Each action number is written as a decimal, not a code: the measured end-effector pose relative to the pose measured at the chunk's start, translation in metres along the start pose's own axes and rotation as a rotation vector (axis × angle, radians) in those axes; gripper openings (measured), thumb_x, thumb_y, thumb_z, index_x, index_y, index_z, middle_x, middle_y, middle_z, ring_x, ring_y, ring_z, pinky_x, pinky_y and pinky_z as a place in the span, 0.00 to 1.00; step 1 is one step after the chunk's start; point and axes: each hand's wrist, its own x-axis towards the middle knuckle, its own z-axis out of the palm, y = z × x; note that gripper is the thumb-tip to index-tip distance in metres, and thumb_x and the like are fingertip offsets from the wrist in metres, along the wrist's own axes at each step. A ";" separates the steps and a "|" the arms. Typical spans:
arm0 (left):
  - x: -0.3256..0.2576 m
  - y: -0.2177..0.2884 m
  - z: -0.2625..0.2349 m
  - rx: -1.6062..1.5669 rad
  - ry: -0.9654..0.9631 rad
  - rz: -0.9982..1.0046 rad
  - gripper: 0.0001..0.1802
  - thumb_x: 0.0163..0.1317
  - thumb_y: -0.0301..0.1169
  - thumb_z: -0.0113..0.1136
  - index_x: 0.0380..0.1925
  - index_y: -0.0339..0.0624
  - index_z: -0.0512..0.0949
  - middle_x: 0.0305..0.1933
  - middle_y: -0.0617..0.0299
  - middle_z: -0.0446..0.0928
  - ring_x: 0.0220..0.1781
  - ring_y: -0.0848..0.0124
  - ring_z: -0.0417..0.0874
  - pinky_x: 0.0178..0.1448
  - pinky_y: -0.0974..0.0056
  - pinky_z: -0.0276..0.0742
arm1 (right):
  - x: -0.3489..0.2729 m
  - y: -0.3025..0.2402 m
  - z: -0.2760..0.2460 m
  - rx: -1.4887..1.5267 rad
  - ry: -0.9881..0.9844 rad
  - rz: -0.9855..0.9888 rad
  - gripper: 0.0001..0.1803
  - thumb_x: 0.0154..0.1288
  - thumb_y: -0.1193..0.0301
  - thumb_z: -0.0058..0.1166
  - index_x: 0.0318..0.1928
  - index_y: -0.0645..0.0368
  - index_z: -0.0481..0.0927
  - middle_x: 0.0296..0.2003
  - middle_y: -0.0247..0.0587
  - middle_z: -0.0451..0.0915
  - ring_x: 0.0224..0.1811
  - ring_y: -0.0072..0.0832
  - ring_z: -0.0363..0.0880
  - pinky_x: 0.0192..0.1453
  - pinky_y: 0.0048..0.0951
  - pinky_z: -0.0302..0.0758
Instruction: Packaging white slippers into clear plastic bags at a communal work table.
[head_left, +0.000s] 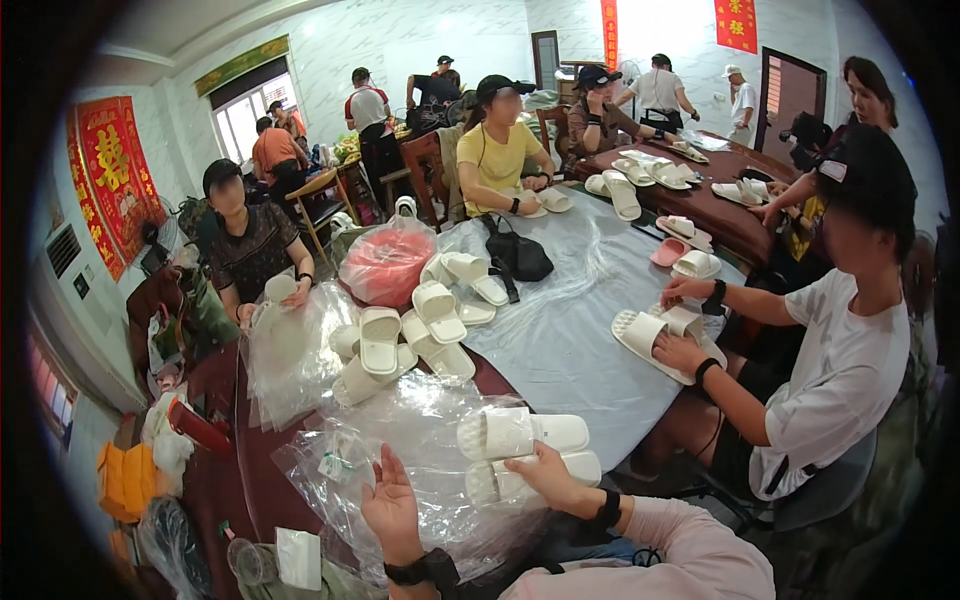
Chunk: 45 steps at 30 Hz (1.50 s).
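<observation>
A pair of white slide slippers lies side by side just ahead of me, toes to the left: a far slipper point(548, 432) and a near slipper point(575, 464). My right hand point(552, 482) grips the near one at its side, thumb over the edge and the other fingers partly hidden. Left of the pair, my left hand point(392, 508) is raised with its palm turned up and fingers spread, holding nothing. Beneath and around both hands spreads a pile of clear plastic bags point(385, 440); part of it shows under the slippers' toes.
Beyond the bags sits a heap of white slippers point(380, 340), beside a red bundle in plastic point(390, 265) and a black bag point(518, 250). At right, a co-worker in a white shirt point(835, 350) handles white slippers point(655, 340). Other people sit around the plastic-covered table point(570, 330).
</observation>
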 end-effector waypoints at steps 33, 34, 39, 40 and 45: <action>-0.011 -0.052 -0.038 1.212 0.186 0.459 0.43 0.60 0.32 0.57 0.68 0.42 0.40 0.66 0.45 0.55 0.67 0.58 0.57 0.70 0.55 0.53 | 0.000 -0.004 0.038 0.682 -0.093 0.220 0.19 0.68 0.73 0.45 0.58 0.62 0.62 0.52 0.41 0.72 0.52 0.30 0.74 0.56 0.35 0.74; -0.007 -0.047 -0.043 0.978 0.088 0.228 0.38 0.62 0.31 0.54 0.67 0.40 0.45 0.63 0.47 0.59 0.64 0.59 0.63 0.66 0.58 0.61 | 0.000 -0.001 0.041 0.689 -0.093 0.202 0.19 0.68 0.74 0.45 0.57 0.62 0.62 0.51 0.42 0.72 0.51 0.31 0.74 0.55 0.36 0.74; -0.006 -0.052 -0.022 0.413 0.025 -0.044 0.21 0.67 0.28 0.46 0.59 0.34 0.60 0.54 0.51 0.71 0.52 0.65 0.77 0.52 0.64 0.77 | 0.001 0.001 0.047 0.696 -0.108 0.202 0.17 0.67 0.76 0.44 0.56 0.62 0.63 0.50 0.43 0.72 0.51 0.32 0.74 0.54 0.38 0.75; -0.007 -0.054 -0.024 0.389 0.009 -0.062 0.18 0.67 0.29 0.46 0.55 0.33 0.64 0.53 0.51 0.72 0.51 0.65 0.77 0.53 0.64 0.77 | 0.001 -0.001 0.047 0.720 -0.116 0.209 0.17 0.68 0.77 0.43 0.56 0.62 0.63 0.50 0.43 0.72 0.52 0.33 0.73 0.55 0.39 0.74; -0.021 -0.068 -0.022 0.388 0.024 -0.145 0.17 0.69 0.34 0.44 0.51 0.33 0.67 0.51 0.53 0.74 0.50 0.65 0.78 0.54 0.63 0.75 | -0.005 -0.009 0.049 0.764 -0.130 0.224 0.18 0.70 0.75 0.37 0.59 0.62 0.60 0.55 0.45 0.68 0.56 0.36 0.71 0.61 0.39 0.70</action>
